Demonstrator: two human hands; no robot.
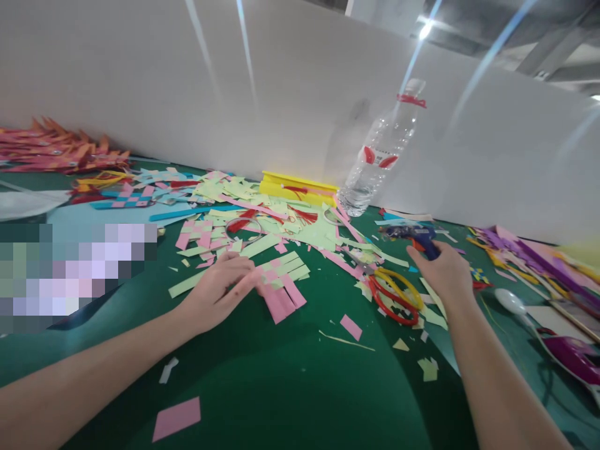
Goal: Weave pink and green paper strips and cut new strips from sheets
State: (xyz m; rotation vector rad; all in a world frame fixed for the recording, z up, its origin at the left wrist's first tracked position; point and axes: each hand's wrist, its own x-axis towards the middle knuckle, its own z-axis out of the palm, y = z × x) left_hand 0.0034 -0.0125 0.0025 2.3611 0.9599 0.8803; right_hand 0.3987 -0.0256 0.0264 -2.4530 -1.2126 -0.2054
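My left hand (220, 290) is pinched on the edge of a woven piece of pink and pale green paper strips (284, 294). The loose strip ends point right and down, towards the green table. In my right hand (445, 272) is the dark blue handle of a glue gun (419, 236), its nozzle turned left. Between the hands, scissors (396, 290) with red and yellow handles lie among paper scraps, close to my right hand. A pink and green checked woven piece (194, 234) rests behind my left hand.
Pale green paper scraps (229, 187) are heaped along the white partition (187, 94). A tilted clear bottle (384, 150) stands against it, beside a yellow folded strip (300, 187). Orange-pink folded paper (56, 147) is at far left. A white spoon-shaped item (510, 301) and purple tool (569, 356) lie right.
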